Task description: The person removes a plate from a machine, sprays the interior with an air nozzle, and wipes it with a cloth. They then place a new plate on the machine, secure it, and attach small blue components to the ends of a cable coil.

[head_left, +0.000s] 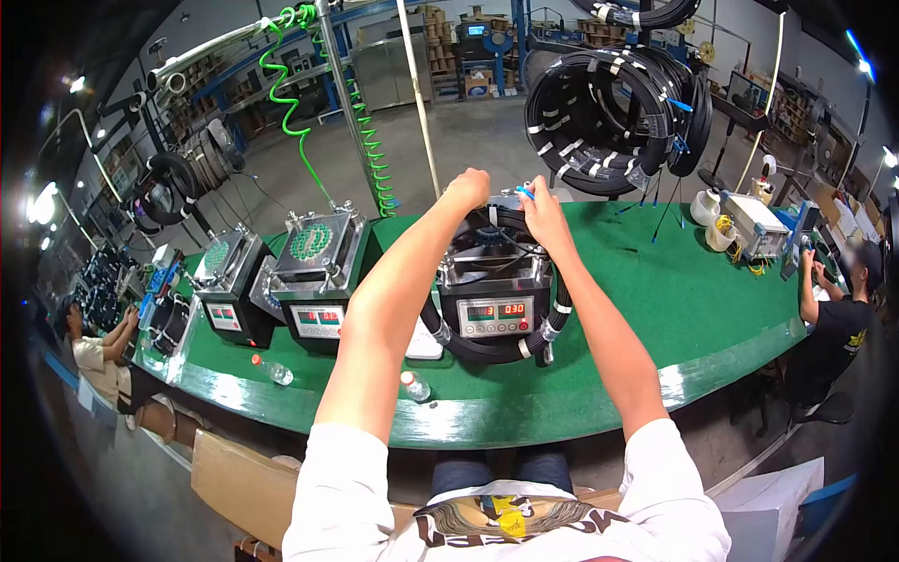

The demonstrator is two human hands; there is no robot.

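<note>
Both hands are up at the far end of the machine (496,300), working on a black cable coil (487,348) that wraps around it. Left hand (468,190) is closed in a fist on the coil's top edge, apparently gripping it; the exact hold is hidden from here. Right hand (541,211) pinches a small blue piece (526,195) between its fingertips, just beside the left hand.

Judged progress: mid-way. The coil is seated around the machine and the display below the hands is lit, but the blue piece is not yet let go, so the fitting at the top looks unfinished.

The coil is black, multi-strand, with white tape bands at intervals; its lower loop hangs toward the person over the green bench (655,309). More taped coils (609,122) hang beyond the right hand. Two similar machines (314,272) stand left of the left arm.
</note>
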